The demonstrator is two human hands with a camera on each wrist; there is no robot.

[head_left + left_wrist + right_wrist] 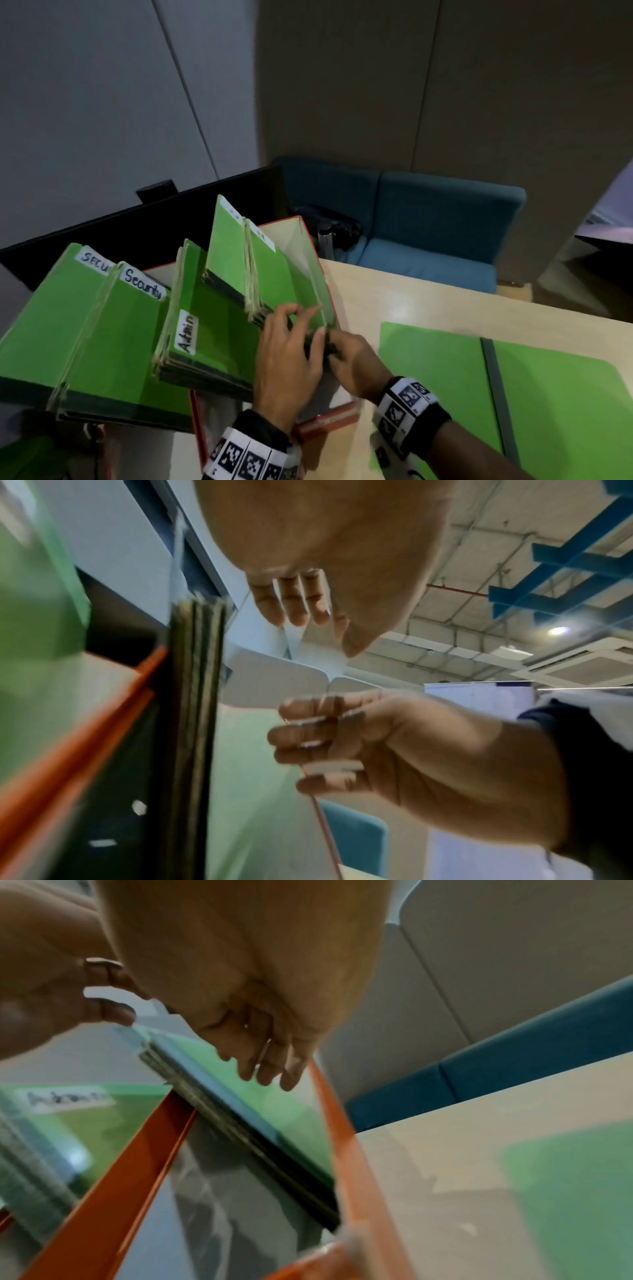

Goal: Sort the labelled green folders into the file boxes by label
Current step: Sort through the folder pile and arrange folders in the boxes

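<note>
Green folders stand in orange file boxes. On the left are folders labelled Security (120, 325), in the middle a pack labelled Admin (205, 329), and in the right box (310, 240) a taller pack (239, 257) whose labels are too blurred to read. Both hands meet at this pack's near edge. My left hand (291, 342) curls its fingers over the folder edges. My right hand (349, 356) grips the dark spine beside the box's right wall (342, 1137). The wrist views are blurred; the pack (240, 1123) leans inside the box under my right hand's fingers (267, 1069).
An open green folder (513, 394) lies flat on the pale table (411, 294) to the right. Behind the boxes stands a black screen (137, 226). A blue sofa (445, 222) with a dark bag (329, 219) sits past the table's far edge.
</note>
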